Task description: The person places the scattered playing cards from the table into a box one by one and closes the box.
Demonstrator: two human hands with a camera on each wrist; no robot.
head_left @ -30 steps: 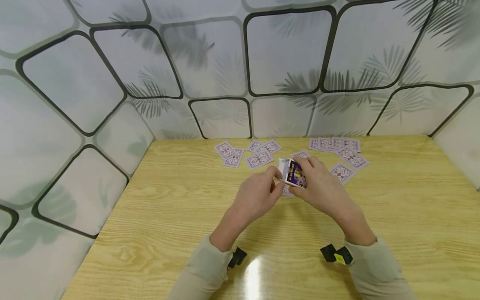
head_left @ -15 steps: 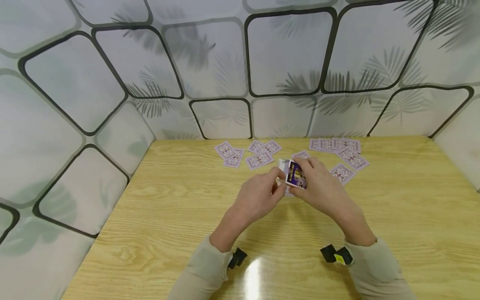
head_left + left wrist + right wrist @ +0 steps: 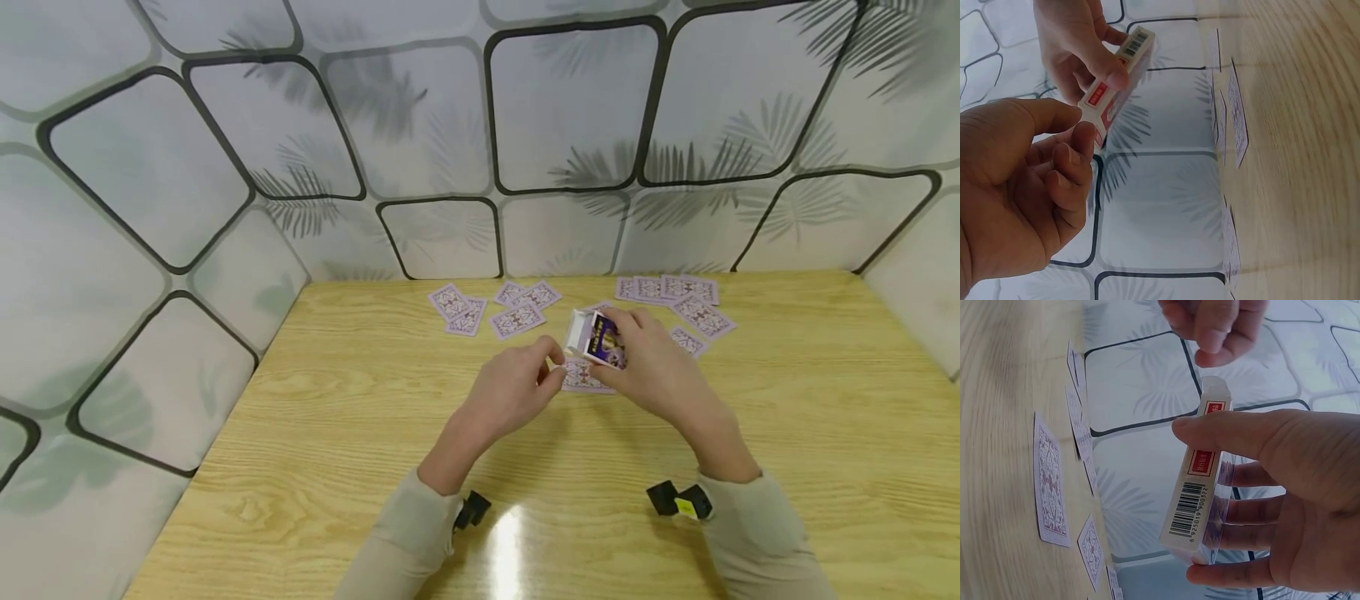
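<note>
Card box [image 3: 606,342]: held above the bench [image 3: 300,400] by the right hand [image 3: 663,367], its dark printed face turned up to the head view.
Long axis: set roughly left to right between the hands, slightly aslant, with the open white flap [image 3: 576,333] pointed toward the left hand [image 3: 513,387].
Key relation: judged to be the small gap at the flap; the left hand is seen just apart from it and is the nearer hand there, while the opposite end is enclosed by the right hand.
Right grip: closed round the card box, thumb laid across its narrow side.
Left grip: fingers curled in, nothing seen to be held.
Barcode [image 3: 1188,509]: printed on the card box's narrow side; "6 925019 900322" can be read.
Red label [image 3: 1202,464]: placed on that same side, its characters not surely made out.
Face lettering: too small to be read; no brand can be told.
Loose cards: spread patterned side up left of the card box [image 3: 517,319], right of it [image 3: 701,315] and on its near side [image 3: 583,378].
</note>
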